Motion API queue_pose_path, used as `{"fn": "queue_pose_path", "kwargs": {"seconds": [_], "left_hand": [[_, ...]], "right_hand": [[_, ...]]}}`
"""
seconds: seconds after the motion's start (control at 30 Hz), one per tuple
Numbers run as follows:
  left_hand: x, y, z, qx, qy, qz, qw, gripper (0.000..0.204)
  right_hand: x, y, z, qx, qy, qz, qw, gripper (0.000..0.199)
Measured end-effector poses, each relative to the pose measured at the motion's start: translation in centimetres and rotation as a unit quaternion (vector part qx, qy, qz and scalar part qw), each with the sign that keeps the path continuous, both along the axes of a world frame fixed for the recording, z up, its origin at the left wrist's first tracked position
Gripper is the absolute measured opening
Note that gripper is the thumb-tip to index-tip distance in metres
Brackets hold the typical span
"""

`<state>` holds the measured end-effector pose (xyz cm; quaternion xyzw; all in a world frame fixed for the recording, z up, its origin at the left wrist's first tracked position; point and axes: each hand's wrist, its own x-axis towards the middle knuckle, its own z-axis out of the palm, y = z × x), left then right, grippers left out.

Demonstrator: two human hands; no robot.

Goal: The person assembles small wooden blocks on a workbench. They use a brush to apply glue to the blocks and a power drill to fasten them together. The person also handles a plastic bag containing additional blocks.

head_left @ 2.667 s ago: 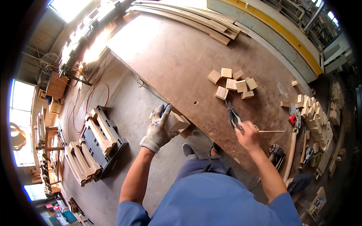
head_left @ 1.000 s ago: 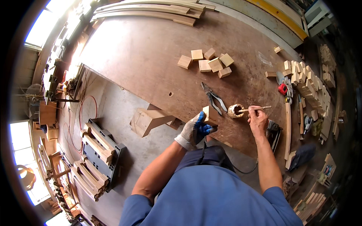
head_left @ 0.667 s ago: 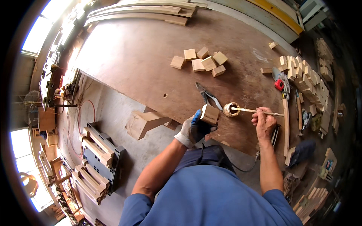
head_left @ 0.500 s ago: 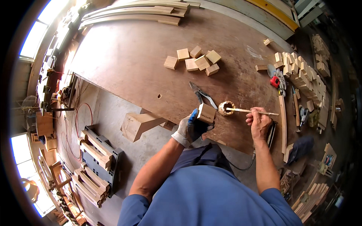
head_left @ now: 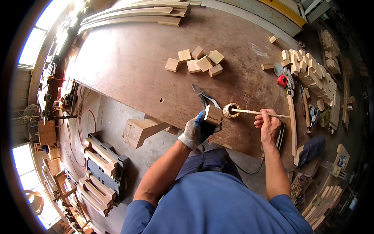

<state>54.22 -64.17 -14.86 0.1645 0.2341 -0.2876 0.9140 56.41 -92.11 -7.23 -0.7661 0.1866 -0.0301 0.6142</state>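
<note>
Closest in, the gloved left hand [head_left: 198, 129] is wrapped around a small wooden block [head_left: 213, 114], fingers curled under it, holding it just above the near edge of the brown workbench [head_left: 128, 66]. Just beside that block, on its right, sits a small round glue pot [head_left: 230, 110] with a crusted rim. The bare right hand [head_left: 267, 125] pinches the far end of a thin brush stick [head_left: 261, 113], fingers pressed together on it, and the stick's tip is down in the pot. Just beyond the left hand lies a pair of pliers [head_left: 203, 96], flat on the bench. Below and to the left of that hand, a bigger wooden piece [head_left: 141, 130] juts out from under the bench edge. Farther out from both hands, a loose cluster of cut blocks [head_left: 196, 63] lies mid-bench. Off beyond the right hand, more blocks are stacked in rows [head_left: 313, 74], with a red tape measure [head_left: 282, 80] beside them. Long planks [head_left: 136, 13] line the far edge.
</note>
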Motion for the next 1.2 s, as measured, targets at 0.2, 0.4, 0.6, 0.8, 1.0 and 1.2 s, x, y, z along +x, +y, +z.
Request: {"fn": "queue_pose_path", "kwargs": {"seconds": [0.2,0.4,0.6,0.8,1.0,1.2], "left_hand": [[0.1,-0.4,-0.4,-0.017,0.013,0.002,1.0,0.059],[0.3,-0.5,-0.7,-0.015,0.008,-0.008,1.0,0.056],[0.2,-1.0,-0.8,-0.02,0.018,-0.015,1.0,0.056],[0.2,-1.1,0.6,-0.034,0.006,-0.011,0.999,0.059],[-0.1,-0.8,0.5,-0.04,-0.007,-0.02,0.999,0.061],[-0.3,-0.9,1.0,-0.024,-0.024,-0.016,0.999,0.059]], "right_hand": [[-0.6,-2.8,-1.7,0.108,0.047,-0.086,0.989,0.027],[-1.2,-3.8,-1.1,0.179,0.037,-0.108,0.977,0.024],[-1.7,-0.3,2.8,0.287,0.02,-0.021,0.957,0.02],[-1.9,1.6,2.7,0.245,0.015,0.023,0.969,0.02],[-1.6,2.3,2.7,0.214,0.015,0.031,0.976,0.022],[-1.3,2.8,2.7,0.197,-0.012,0.022,0.98,0.022]]}}
